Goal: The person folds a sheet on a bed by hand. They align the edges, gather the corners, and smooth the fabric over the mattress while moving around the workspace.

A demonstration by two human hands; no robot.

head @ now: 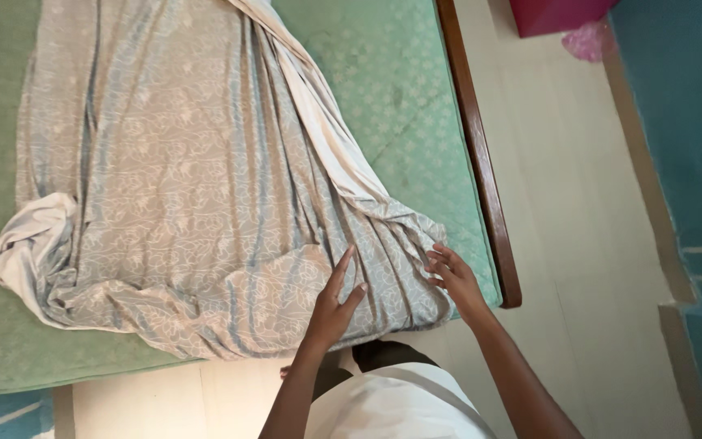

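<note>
A crumpled grey bedsheet (pixel 188 179) with a pale floral print lies spread over a green mattress (pixel 383 73). My left hand (pixel 333 299) rests flat on the sheet's near edge, fingers apart, holding nothing. My right hand (pixel 453 276) touches the sheet's near right corner with its fingers spread and loosely curled against the folds. A bunched, whiter part of the sheet (pixel 30 244) lies at the left.
A dark wooden bed frame (pixel 481 162) runs along the mattress's right side. Beyond it is pale tiled floor (pixel 578 203), a teal wall (pixel 684 122), a pink box (pixel 554 15) and a pink plastic bag (pixel 587 41) at the top right.
</note>
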